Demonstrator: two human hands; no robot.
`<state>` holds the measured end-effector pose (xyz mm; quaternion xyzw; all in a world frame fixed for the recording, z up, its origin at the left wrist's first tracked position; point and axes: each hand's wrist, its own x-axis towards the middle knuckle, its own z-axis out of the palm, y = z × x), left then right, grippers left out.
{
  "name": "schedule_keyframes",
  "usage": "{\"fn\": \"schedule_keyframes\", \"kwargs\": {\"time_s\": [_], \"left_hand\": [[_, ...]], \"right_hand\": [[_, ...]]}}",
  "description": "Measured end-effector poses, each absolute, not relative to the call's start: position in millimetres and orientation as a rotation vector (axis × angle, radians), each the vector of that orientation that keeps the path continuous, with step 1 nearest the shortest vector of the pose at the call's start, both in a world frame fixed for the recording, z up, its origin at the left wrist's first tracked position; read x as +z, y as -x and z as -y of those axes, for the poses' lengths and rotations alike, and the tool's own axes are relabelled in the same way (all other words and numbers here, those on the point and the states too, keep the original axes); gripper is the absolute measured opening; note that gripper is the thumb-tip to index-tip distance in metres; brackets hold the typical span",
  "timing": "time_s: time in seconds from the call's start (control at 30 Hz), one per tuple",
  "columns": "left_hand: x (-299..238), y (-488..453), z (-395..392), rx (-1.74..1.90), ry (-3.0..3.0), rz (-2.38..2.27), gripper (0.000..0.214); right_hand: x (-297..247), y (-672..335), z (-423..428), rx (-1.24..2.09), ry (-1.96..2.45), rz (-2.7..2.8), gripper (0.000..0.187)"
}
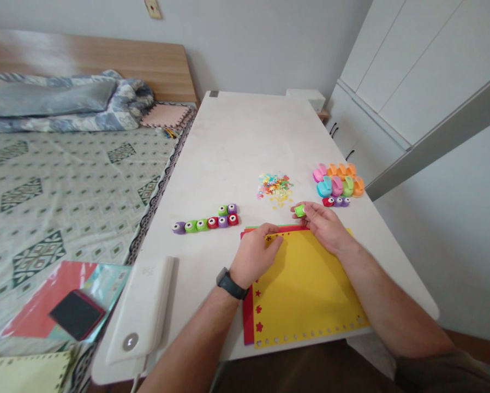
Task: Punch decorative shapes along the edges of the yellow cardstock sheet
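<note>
Pinched between the thumb and fingers of my right hand (323, 224) is a small lime-green paper punch (300, 210), held just above the far edge of a sheet of yellow paper (306, 284). My left hand (258, 248) rests at the sheet's far left corner with thumb and fingers apart and nothing in its grasp. Star, flower and other small shapes are cut along the sheet's left, near and far edges. Red paper (248, 319) shows from underneath at the left. Beyond the hands lies a pile of colourful confetti cutouts (274, 186).
Several small punches (202, 224) stand in rows on the left of the white table (245, 131). Larger pastel punches (337, 185) and a few small ones (336, 202) are at the right. A white device (142, 311) occupies the near left corner, beside a bed holding a phone (77, 315).
</note>
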<state>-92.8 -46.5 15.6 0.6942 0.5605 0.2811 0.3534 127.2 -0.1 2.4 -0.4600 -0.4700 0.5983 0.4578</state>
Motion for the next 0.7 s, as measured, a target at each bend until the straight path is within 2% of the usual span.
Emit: {"fn": "schedule_keyframes", "kwargs": {"time_s": [0.43,0.7], "left_hand": [[14,92,51,0.730,-1.837,-1.443,0.022],[18,92,51,0.715,-1.843,-1.463,0.022]], "right_hand": [[26,-119,-32,1.278,1.294,1.461,0.045],[7,-120,-43,1.306,1.349,1.416,0.042]]}}
